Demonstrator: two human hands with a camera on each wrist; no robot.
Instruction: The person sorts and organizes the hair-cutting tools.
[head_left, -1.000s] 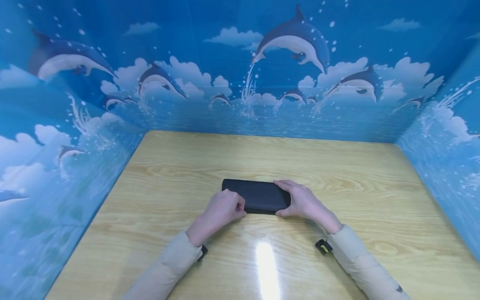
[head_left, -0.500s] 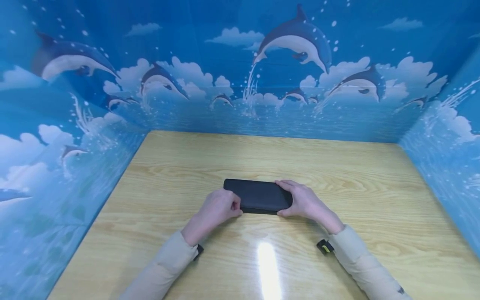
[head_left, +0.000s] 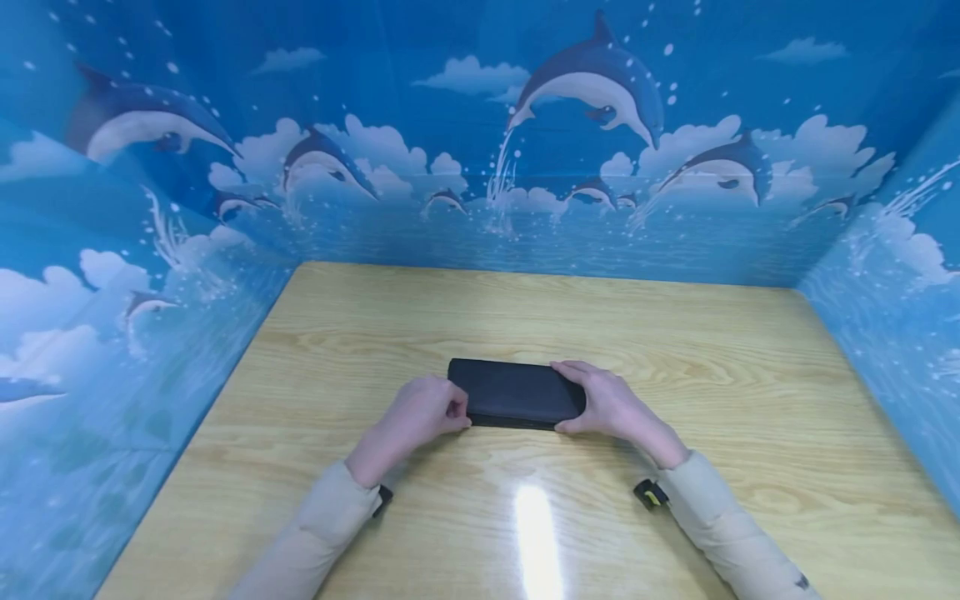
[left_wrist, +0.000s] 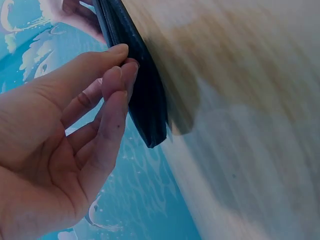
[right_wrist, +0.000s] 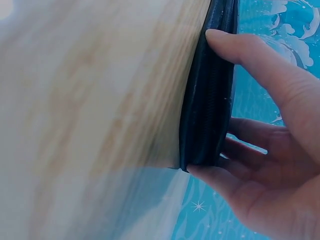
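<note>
A flat black zippered pouch (head_left: 517,393) lies lengthwise on the table, its zipper edge toward the person. My left hand (head_left: 423,408) is at the left end of that front edge, thumb and fingertips pinched together on the zipper line (left_wrist: 110,30); the zipper pull itself is hidden between them. Around the right end curls my right hand (head_left: 606,406), which grips the pouch with the thumb on the near edge and fingers at the far side. In the right wrist view the zipper (right_wrist: 212,100) runs along the edge between thumb and fingers, its teeth too dark to read clearly.
The wood-grain table (head_left: 360,317) spreads around the pouch. Blue dolphin-print sheets (head_left: 480,225) stand along its back and both sides. A small dark device (head_left: 649,494) sits at the right wrist, and glare marks the near table.
The left hand has slid leftward along the pouch's front edge, still pinching, toward the left end. The right hand stays on the right end, and the pouch hardly moves.
</note>
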